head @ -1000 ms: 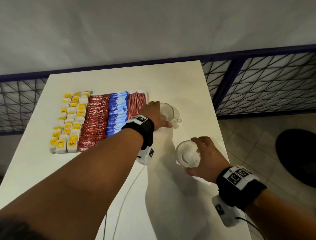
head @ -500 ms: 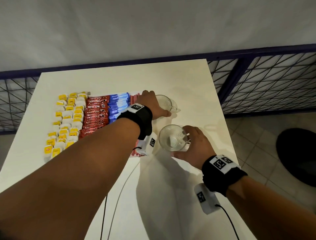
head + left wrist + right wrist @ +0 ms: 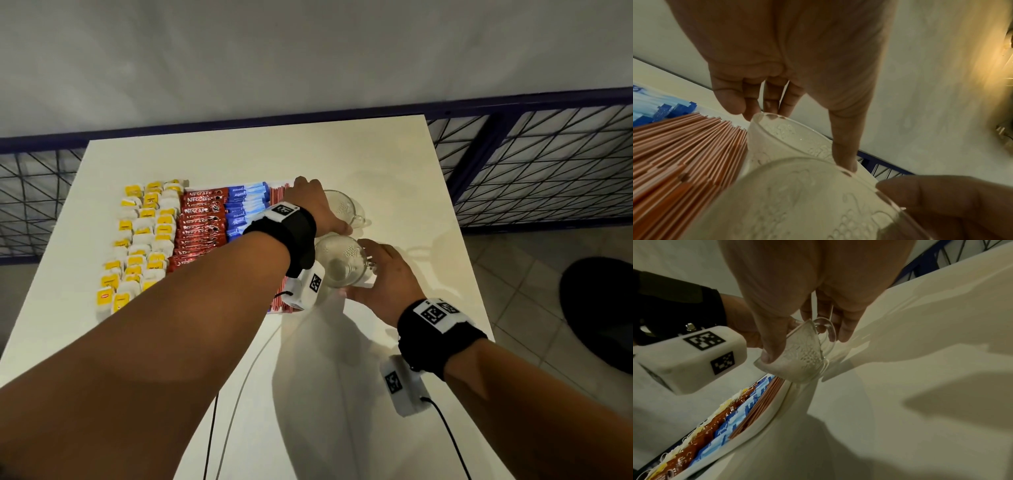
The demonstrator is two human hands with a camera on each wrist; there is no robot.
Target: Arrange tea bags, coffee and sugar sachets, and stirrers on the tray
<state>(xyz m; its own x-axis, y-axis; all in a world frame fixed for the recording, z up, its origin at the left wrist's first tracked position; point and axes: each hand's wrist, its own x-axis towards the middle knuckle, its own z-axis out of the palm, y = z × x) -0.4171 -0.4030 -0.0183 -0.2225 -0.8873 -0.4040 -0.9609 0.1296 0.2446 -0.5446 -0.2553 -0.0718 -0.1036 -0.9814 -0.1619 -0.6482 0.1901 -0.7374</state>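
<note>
My right hand (image 3: 387, 274) clamps the near clear embossed glass cup (image 3: 340, 262), mid-frame, beside the white tray (image 3: 764, 421) w/ sachets; left hand (image 3: 313, 205) clasps the far glass cup (image 3: 344, 207). Lower slow, don't clink rims.

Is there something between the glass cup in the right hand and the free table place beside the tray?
Yes. The right hand holds a glass cup close to the tray edge. A second glass cup, under the left hand, stands directly behind it, and the left wrist crosses that side.
</note>
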